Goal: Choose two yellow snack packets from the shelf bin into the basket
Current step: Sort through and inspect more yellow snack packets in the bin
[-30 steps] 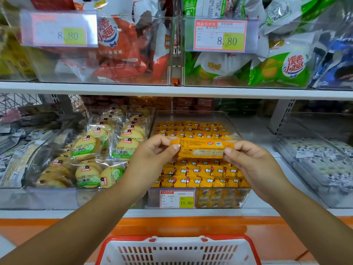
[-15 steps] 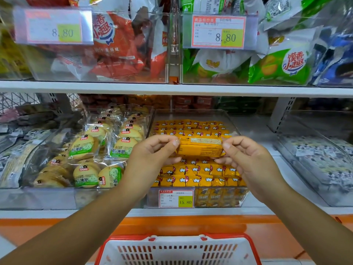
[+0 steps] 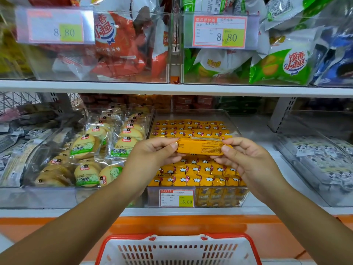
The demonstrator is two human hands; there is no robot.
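At mid-frame, above the clear shelf bin (image 3: 236, 196), the left hand (image 3: 150, 155) and right hand (image 3: 248, 163) each pinch one end of a yellow snack packet (image 3: 199, 148). Best to release one end, then lower it straight into the red-rimmed basket (image 3: 177, 249) at bottom centre.

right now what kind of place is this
Most likely a shop's snack aisle: a clear shelf bin of yellow snack packets with a 15.80 price tag on its front, another 8.80 tag above, and a red shopping basket below.
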